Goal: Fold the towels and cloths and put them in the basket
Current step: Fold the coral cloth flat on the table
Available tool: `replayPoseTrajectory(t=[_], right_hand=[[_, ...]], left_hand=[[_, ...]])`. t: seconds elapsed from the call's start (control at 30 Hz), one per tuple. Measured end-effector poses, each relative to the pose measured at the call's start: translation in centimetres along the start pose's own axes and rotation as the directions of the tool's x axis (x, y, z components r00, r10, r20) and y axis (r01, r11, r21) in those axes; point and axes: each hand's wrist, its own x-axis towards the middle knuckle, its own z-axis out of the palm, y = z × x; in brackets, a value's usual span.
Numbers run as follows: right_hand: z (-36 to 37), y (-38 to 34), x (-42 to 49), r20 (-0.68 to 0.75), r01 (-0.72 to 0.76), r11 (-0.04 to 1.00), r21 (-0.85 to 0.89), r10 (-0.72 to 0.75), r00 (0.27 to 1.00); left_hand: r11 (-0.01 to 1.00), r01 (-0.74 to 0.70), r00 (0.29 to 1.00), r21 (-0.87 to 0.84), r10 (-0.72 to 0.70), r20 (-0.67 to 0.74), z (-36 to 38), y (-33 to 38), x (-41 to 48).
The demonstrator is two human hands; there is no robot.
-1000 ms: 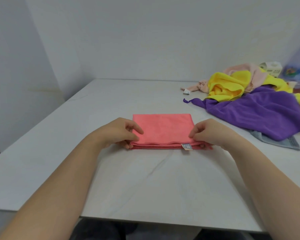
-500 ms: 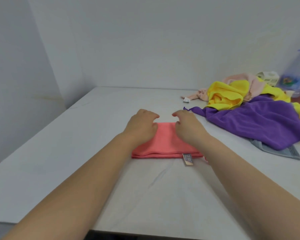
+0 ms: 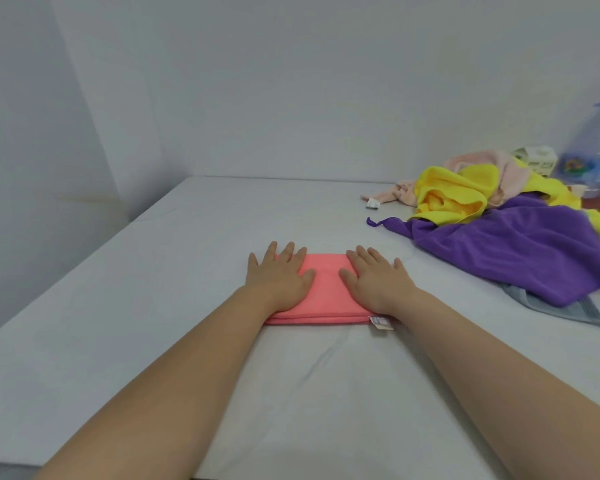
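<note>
A folded pink cloth [image 3: 326, 289] lies flat on the white table [image 3: 153, 306], a small label sticking out at its near right corner. My left hand [image 3: 278, 275] presses flat on its left half with fingers spread. My right hand [image 3: 374, 278] presses flat on its right half the same way. Off to the right sits a loose pile: a purple towel [image 3: 513, 251], a yellow cloth [image 3: 454, 195], a pale pink cloth [image 3: 482, 168] and a grey cloth [image 3: 561, 306] under the purple one. No basket is in view.
A clear plastic water bottle [image 3: 593, 154] and a small white box [image 3: 537, 159] stand behind the pile at the far right. White walls close the table's far and left sides. The table's near edge runs below my forearms.
My hands let go of the cloth's near corners after folding it away from me, and now lie flat with fingers spread on the folded cloth.
</note>
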Motion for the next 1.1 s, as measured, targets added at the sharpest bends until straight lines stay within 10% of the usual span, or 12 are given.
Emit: replayPoseTrajectory(t=[0.23,0.4,0.77,1.1], right_hand=[[-0.1,1.8,0.0,-0.023,-0.035,0.990,0.139,0.039,0.999],[-0.5,3.8,0.0,-0.223,-0.092,0.810,0.579,0.265,0.938],[0.1,2.9,1.8,-0.270,-0.194,0.972,0.135,0.224,0.936],[-0.7,3.6,1.4,-0.238,-0.083,0.881,0.466,0.214,0.947]], left_hand=[[0.999,0.045,0.995,0.029,-0.042,-0.094,-0.2,-0.8,-1.0],[0.973,-0.229,0.921,0.018,0.223,-0.320,-1.2,0.3,-2.2],[0.953,-0.299,0.954,0.058,0.296,0.049,-0.1,2.1,-1.4],[0.950,-0.303,0.952,0.076,0.299,0.060,-0.1,2.1,-1.5]])
